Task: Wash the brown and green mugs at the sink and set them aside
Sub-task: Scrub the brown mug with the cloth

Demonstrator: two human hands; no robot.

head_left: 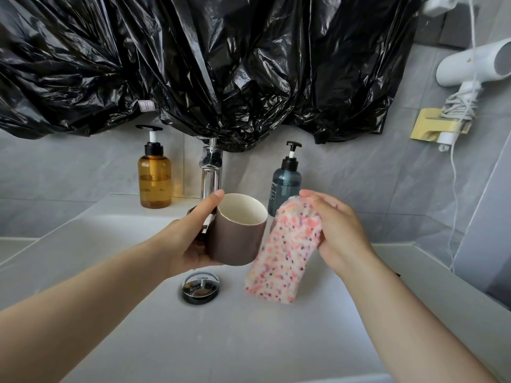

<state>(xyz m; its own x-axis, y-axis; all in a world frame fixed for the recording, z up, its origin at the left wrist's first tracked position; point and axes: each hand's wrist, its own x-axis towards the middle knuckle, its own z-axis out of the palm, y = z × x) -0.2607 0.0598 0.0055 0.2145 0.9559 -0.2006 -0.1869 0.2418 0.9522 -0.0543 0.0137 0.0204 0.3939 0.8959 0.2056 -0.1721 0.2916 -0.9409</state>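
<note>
My left hand (pixel 190 239) grips the brown mug (pixel 237 239) over the white sink (pixel 110 244), its cream inside facing up and towards me. Thumb and fingers wrap the mug's left side, hiding the handle. My right hand (pixel 337 230) holds a fluffy white cloth (pixel 284 252) speckled pink and purple, just right of the mug. The cloth hangs down from my fingers and lies close against the mug's right wall. No green mug is in view.
A chrome tap (pixel 211 172) stands behind the mug, the drain plug (pixel 200 287) below it. An amber pump bottle (pixel 154 175) and a blue pump bottle (pixel 284 186) sit on the ledge. Black plastic (pixel 207 64) covers the wall above. A white hair dryer (pixel 470 64) hangs at right.
</note>
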